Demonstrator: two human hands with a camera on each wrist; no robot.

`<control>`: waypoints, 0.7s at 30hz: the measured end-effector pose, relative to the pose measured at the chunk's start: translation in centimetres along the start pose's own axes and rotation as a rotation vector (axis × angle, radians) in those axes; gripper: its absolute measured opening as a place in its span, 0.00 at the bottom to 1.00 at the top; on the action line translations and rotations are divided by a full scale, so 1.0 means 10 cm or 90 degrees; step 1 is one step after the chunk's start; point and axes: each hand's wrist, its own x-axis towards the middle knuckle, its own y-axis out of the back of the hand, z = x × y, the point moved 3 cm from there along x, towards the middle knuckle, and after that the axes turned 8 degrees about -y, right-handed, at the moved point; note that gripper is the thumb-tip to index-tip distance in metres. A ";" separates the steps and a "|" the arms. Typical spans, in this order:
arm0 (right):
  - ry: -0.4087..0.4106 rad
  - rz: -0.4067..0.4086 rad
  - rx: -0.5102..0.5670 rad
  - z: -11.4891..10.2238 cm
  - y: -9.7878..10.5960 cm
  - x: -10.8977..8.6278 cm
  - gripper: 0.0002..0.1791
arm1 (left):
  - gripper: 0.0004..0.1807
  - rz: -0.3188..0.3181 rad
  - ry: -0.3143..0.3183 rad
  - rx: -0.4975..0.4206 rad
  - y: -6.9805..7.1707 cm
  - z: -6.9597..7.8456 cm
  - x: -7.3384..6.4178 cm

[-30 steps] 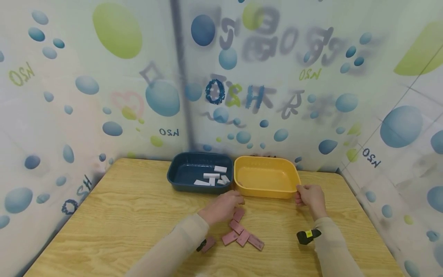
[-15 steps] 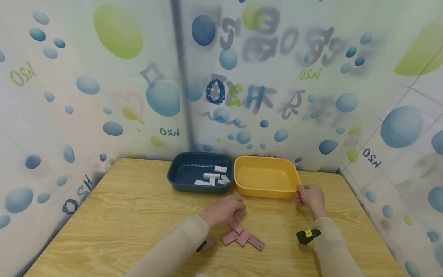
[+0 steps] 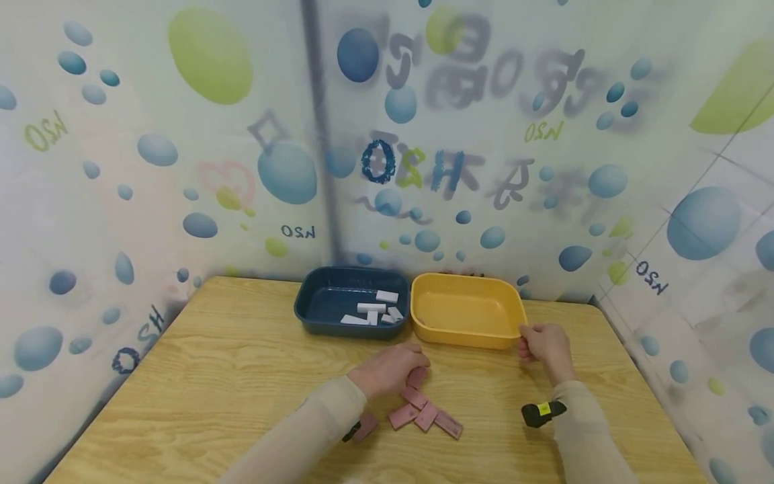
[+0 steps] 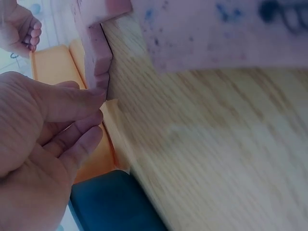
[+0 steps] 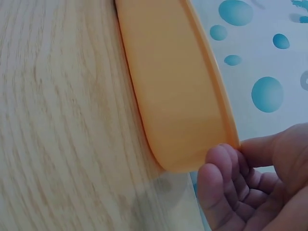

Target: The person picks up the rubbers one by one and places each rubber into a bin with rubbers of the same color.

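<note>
My left hand [image 3: 390, 368] is at the far end of a loose group of pink blocks. Its thumb and fingers pinch the farthest pink block [image 3: 416, 378], partly hidden by the fingers. Several other pink blocks [image 3: 426, 415] lie nearer, edges touching or overlapping. In the left wrist view a pink block [image 4: 221, 33] with dark ink marks looms close to the camera. My right hand [image 3: 549, 346] holds the yellow tray [image 3: 465, 339] by its front right corner; in the right wrist view the thumb and curled fingers [image 5: 211, 180] pinch its rim.
Left of the yellow tray stands a dark blue tray [image 3: 338, 329], with several white blocks [image 3: 387, 296] inside. One pink block [image 3: 365, 427] lies apart beneath the left wrist. A patterned curtain [image 3: 272, 101] rises behind the wooden table [image 3: 242, 363].
My left hand has come down slightly, and its fingers have gone from just beyond the farthest pink block onto it. My right hand stays on the yellow tray's corner.
</note>
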 end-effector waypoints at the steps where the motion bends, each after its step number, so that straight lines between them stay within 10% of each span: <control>1: 0.001 -0.005 0.000 0.00 0.00 0.00 0.19 | 0.18 0.001 0.004 0.001 0.00 0.00 0.00; 21: 0.007 -0.053 -0.001 0.00 0.06 -0.02 0.17 | 0.17 -0.001 0.011 0.016 -0.01 -0.02 -0.01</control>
